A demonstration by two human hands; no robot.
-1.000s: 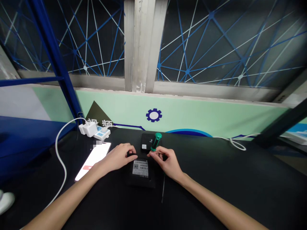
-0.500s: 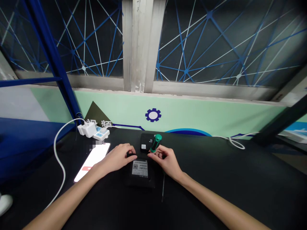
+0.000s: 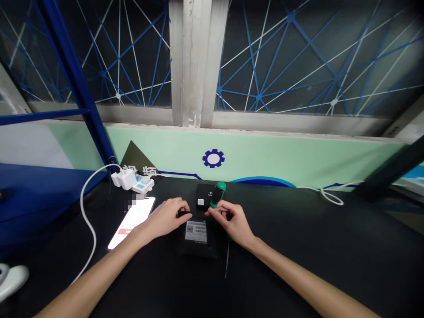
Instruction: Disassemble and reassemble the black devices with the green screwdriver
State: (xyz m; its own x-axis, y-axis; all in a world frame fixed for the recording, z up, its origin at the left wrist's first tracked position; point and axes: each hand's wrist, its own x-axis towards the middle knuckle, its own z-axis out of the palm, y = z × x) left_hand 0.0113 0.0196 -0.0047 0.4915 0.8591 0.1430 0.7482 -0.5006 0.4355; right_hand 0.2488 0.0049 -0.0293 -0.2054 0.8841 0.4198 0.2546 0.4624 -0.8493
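A black device (image 3: 195,248) with a white printed label lies on the black table in front of me. My left hand (image 3: 172,215) is closed at its far left edge, thumb and fingers curled around a dark part there. On the far right side of the device, my right hand (image 3: 232,219) pinches a screwdriver (image 3: 218,194) just below its green and black handle. The handle stands up, leaning slightly right; its tip is hidden by my fingers. A thin metal rod (image 3: 227,259) lies on the table right of the device, partly under my right hand.
Behind the hands lies a flat black box (image 3: 202,194) with a small white sticker. A lit phone (image 3: 132,223) is at the left, beside a power strip (image 3: 143,184) with a white plug (image 3: 124,179) and cable (image 3: 86,212). Another white cable (image 3: 331,198) lies at the back right.
The screwdriver handle has turned, now showing more of its black side, and sits slightly higher. Both hands keep their places; the whole view has shifted a little.
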